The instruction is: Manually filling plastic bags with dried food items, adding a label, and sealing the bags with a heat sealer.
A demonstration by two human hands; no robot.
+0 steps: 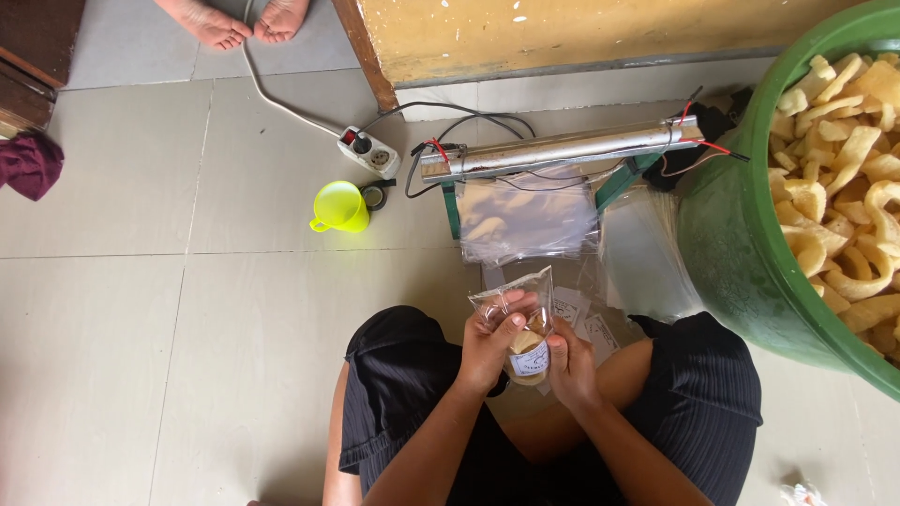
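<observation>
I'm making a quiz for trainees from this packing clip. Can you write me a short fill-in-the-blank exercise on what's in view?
1. Both hands, the left hand and the right hand, hold a small clear ____ of crackers.
2. The big tub of crackers is ____ in colour.
3. The yellow-green ____ stands on the floor tiles left of the metal sealer bar.

Missing words: bag; green; cup
</observation>
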